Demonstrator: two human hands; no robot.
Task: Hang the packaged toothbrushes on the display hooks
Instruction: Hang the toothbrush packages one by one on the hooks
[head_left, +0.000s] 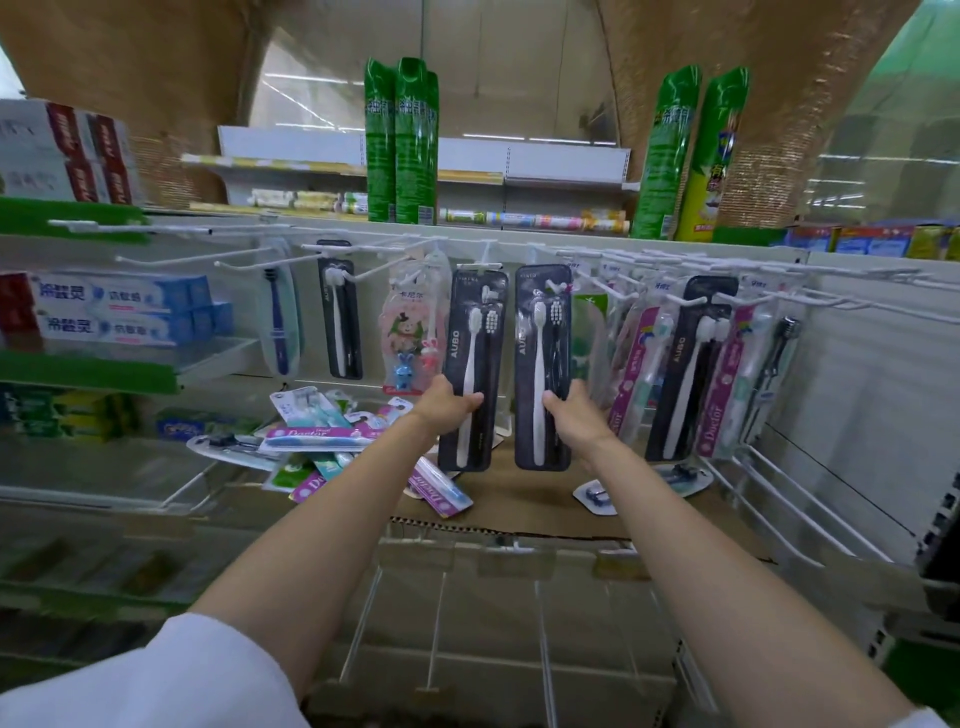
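Note:
My left hand (451, 407) grips the lower left edge of a black AUBO toothbrush pack (475, 343), held upright with its top at a white display hook (485, 255). Beside it, my right hand (570, 411) grips a second black AUBO pack (541, 338) from its right edge, its top level with the hook row. Whether either pack's hole is on a hook I cannot tell. More packs hang on hooks: a blue brush (280, 317), a black pack (340, 317), a pink children's pack (413, 332), and a crowded group on the right (691, 364).
A loose pile of packaged toothbrushes (317, 434) lies on the cardboard-lined shelf (524, 506) below the hooks. Toothpaste boxes (119, 312) fill the left shelf. Green spray cans (400, 140) stand on top. Wire dividers (779, 488) edge the shelf on the right.

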